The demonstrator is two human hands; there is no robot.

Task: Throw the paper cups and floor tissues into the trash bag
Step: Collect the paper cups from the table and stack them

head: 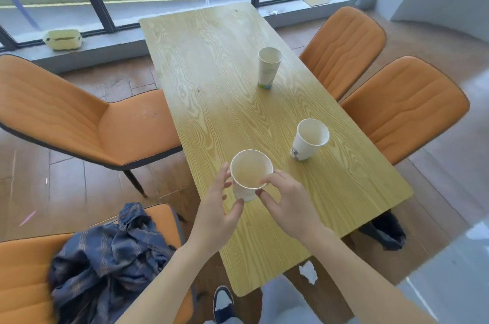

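Observation:
Three white paper cups stand on the wooden table (211, 64). The nearest cup (250, 171) is pinched at its rim and side by the fingers of my right hand (287, 203). My left hand (215, 211) is spread open just left of that cup, its fingertips at the cup's wall. A second cup (309, 139) stands to the right, and a taller third cup (268, 66) stands farther back. A crumpled white tissue (308, 272) lies on the floor under the table's near edge. A dark trash bag (387, 232) sits on the floor at the table's right corner.
Orange chairs flank the table: one (79, 122) on the left, two on the right (344, 45) (404, 106). A near-left chair (23, 270) holds a crumpled blue plaid cloth (111, 252). A pale box (63, 39) rests on the window ledge. My shoe (223, 302) shows below.

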